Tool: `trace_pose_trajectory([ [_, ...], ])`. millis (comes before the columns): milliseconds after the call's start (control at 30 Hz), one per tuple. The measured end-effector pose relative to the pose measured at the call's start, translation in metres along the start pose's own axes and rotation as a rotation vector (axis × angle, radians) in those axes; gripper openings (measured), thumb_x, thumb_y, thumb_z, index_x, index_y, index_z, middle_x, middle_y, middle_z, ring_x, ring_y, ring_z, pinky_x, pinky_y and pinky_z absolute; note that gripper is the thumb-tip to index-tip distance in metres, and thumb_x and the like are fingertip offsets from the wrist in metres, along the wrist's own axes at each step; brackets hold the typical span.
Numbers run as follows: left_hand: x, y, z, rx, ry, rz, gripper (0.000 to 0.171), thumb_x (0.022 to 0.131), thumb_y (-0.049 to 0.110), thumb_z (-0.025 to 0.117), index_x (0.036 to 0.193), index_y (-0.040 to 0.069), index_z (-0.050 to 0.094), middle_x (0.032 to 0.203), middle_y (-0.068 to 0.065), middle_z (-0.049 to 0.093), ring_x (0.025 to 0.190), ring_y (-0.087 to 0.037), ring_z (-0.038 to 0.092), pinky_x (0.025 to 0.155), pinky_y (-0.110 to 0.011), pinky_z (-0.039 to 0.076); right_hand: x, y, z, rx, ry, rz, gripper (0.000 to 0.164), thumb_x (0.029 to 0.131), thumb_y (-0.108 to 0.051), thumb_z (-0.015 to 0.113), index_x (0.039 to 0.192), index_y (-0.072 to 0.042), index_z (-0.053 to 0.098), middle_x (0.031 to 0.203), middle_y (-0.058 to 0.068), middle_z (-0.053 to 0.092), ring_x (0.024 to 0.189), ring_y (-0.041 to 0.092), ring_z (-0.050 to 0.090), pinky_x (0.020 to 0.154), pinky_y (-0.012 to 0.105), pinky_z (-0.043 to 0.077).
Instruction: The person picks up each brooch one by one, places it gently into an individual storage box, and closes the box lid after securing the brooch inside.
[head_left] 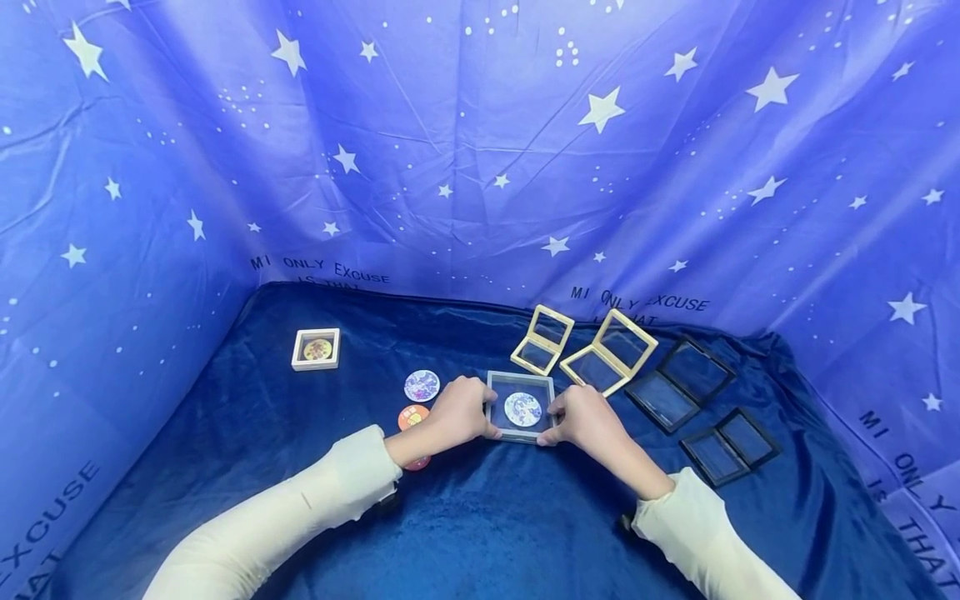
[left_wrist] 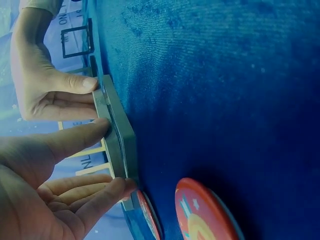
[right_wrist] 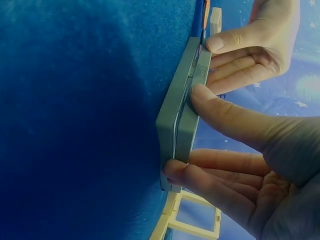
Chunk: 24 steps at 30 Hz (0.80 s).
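Note:
A grey square display frame (head_left: 521, 435) lies nearly closed on the blue cloth, a round blue-and-white badge (head_left: 522, 409) showing through its clear window. At its left side my left hand (head_left: 459, 410) pinches the edge between thumb and fingers. My right hand (head_left: 583, 414) grips the opposite side the same way. In the right wrist view a narrow gap runs between the two halves of the frame (right_wrist: 172, 115), with my thumb on the upper half. The left wrist view shows both thumbs along the front edge of the frame (left_wrist: 116, 130).
Left of the frame lie a purple-and-white badge (head_left: 422, 386), an orange badge (head_left: 412, 415) and a red badge (head_left: 418, 463), partly under my left forearm. A white framed badge (head_left: 316, 350) stands farther left. Open yellow frames (head_left: 537, 353) and black frames (head_left: 662, 400) stand at right.

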<state>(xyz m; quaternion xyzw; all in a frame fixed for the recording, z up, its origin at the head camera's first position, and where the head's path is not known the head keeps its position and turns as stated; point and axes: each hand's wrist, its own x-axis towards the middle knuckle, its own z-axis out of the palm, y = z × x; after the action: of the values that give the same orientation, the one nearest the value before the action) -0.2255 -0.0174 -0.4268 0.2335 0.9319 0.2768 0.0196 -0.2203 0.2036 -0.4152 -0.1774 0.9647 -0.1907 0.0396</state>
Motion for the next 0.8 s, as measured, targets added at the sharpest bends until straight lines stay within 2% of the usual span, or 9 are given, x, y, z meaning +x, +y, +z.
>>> trace_pose_trajectory([
  [200, 0.0000, 0.0020, 0.0021, 0.029, -0.010, -0.018, 0.047, 0.068, 0.022, 0.095, 0.107, 0.002, 0.079, 0.099, -0.011, 0.079, 0.081, -0.021, 0.071, 0.070, -0.032, 0.056, -0.0017, 0.0025, 0.0022, 0.009, 0.017, 0.019, 0.022, 0.066, -0.025, 0.096, 0.071, -0.012, 0.078, 0.063, -0.005, 0.066, 0.062, 0.010, 0.049, 0.060, 0.028, 0.041],
  [300, 0.0005, 0.0025, 0.0020, 0.031, -0.010, -0.023, 0.047, 0.068, 0.022, 0.095, 0.107, 0.002, 0.079, 0.100, -0.011, 0.079, 0.080, -0.021, 0.071, 0.071, -0.033, 0.056, -0.0012, 0.0027, 0.0023, 0.011, 0.018, 0.025, 0.023, 0.066, -0.024, 0.096, 0.076, -0.010, 0.081, 0.070, -0.001, 0.072, 0.063, 0.010, 0.051, 0.060, 0.028, 0.043],
  [467, 0.0002, 0.0023, 0.0016, 0.031, -0.008, -0.019, 0.046, 0.069, 0.022, 0.095, 0.108, 0.002, 0.079, 0.097, -0.010, 0.079, 0.076, -0.018, 0.069, 0.069, -0.031, 0.055, -0.0006, 0.0015, 0.0016, 0.011, 0.011, 0.037, 0.026, 0.066, -0.024, 0.096, 0.081, -0.008, 0.082, 0.075, 0.002, 0.075, 0.062, 0.010, 0.053, 0.060, 0.028, 0.045],
  [700, -0.0001, 0.0022, 0.0022, 0.033, -0.008, -0.022, 0.045, 0.069, 0.022, 0.095, 0.107, 0.003, 0.079, 0.095, -0.010, 0.079, 0.078, -0.019, 0.070, 0.072, -0.033, 0.056, -0.0007, 0.0006, 0.0035, 0.018, 0.010, 0.049, 0.022, 0.066, -0.023, 0.096, 0.073, -0.010, 0.079, 0.064, -0.003, 0.067, 0.059, 0.010, 0.048, 0.058, 0.026, 0.042],
  [800, 0.0001, 0.0019, 0.0029, 0.032, -0.006, -0.025, 0.044, 0.069, 0.021, 0.095, 0.106, 0.003, 0.079, 0.092, -0.009, 0.079, 0.076, -0.018, 0.069, 0.071, -0.033, 0.056, -0.0009, 0.0001, 0.0037, 0.014, 0.015, 0.056, 0.023, 0.066, -0.023, 0.096, 0.076, -0.010, 0.080, 0.068, -0.002, 0.071, 0.060, 0.010, 0.050, 0.059, 0.027, 0.043],
])
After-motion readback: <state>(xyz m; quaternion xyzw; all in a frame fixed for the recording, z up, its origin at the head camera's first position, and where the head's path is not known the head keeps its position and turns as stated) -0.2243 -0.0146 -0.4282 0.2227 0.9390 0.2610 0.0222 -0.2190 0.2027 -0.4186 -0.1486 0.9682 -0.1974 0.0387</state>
